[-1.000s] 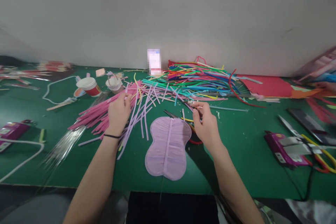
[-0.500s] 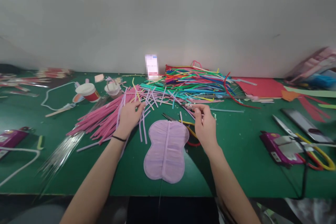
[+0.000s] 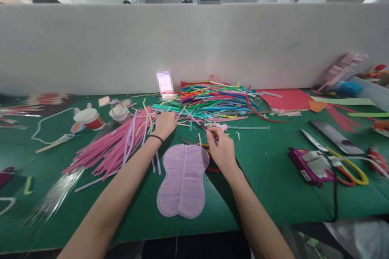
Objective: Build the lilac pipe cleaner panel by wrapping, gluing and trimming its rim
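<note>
My left hand (image 3: 165, 123) lay knuckles-up at eleven o'clock from the lilac mesh wing (image 3: 182, 180). It rested on the near end of the fan of pink and lilac chenille stems (image 3: 115, 147). Its fingers were curled down among the strands, and I could not tell whether they gripped any.

My right hand (image 3: 221, 149) sat at one o'clock from the wing. Its fingers (image 3: 212, 132) were pinched closed on a short pale-pink stem piece (image 3: 218, 126), held just off the green surface (image 3: 261, 178).

The wing lay flat between my forearms, near the front edge, with its middle seam pointing to twelve o'clock. The dark blades of a pair of scissors (image 3: 186, 141) showed just beyond its top edge, between my two hands.

At twelve o'clock, against the white partition (image 3: 194, 44), lay the heap of many-coloured stems (image 3: 212, 99). A red felt sheet (image 3: 285, 98) lay beside it at one o'clock.

A red paper cup (image 3: 88, 118) stood at ten o'clock, past the pink fan. At three o'clock, well apart from my right hand, a purple glue gun (image 3: 305, 166) lay touching yellow-handled scissors (image 3: 349, 166).
</note>
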Motion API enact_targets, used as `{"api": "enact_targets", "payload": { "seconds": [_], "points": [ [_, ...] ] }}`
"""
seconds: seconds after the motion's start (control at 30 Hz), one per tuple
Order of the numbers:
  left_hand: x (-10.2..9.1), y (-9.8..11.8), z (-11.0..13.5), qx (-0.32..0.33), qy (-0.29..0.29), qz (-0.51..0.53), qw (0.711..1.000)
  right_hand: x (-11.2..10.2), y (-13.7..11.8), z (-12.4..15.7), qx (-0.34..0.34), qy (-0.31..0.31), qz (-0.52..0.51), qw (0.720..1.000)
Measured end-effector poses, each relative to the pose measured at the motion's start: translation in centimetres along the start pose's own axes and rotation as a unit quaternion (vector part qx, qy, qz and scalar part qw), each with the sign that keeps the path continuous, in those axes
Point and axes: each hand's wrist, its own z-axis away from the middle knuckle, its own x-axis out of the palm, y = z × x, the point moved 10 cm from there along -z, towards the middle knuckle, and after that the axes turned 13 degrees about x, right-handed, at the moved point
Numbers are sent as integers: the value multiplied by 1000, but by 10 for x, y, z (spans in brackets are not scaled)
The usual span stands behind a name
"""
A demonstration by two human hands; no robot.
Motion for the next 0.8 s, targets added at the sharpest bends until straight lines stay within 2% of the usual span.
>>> {"api": "enact_targets", "payload": {
  "seconds": [0.1, 0.2, 0.3, 0.37, 0.43, 0.53, 0.7, 0.8],
  "points": [
    [-16, 13, 21, 64, 11, 13, 998, 3, -1, 1, -10, -7, -28, 1000],
    [-16, 25, 49, 118, -12, 36, 992, 4, -10, 5, -61, 0, -31, 998],
    [-12, 10, 71, 79, -5, 22, 997, 15, -15, 9, -108, -18, 24, 994],
    [-10, -4, 79, 47, 2, 15, 999, 22, -12, 10, -112, -27, 61, 992],
    [-6, -12, 78, 42, -1, 20, 999, 28, -8, 10, -104, -34, 81, 991],
    [4, -12, 64, 56, -20, 31, 998, 39, -6, 11, -104, -67, 97, 987],
    [27, 2, 47, 69, -75, 26, 994, 46, -5, 14, -107, -90, 107, 984],
    [27, 10, 52, 74, -77, 7, 994, 42, -8, 14, -105, -73, 103, 986]
  ]
}}
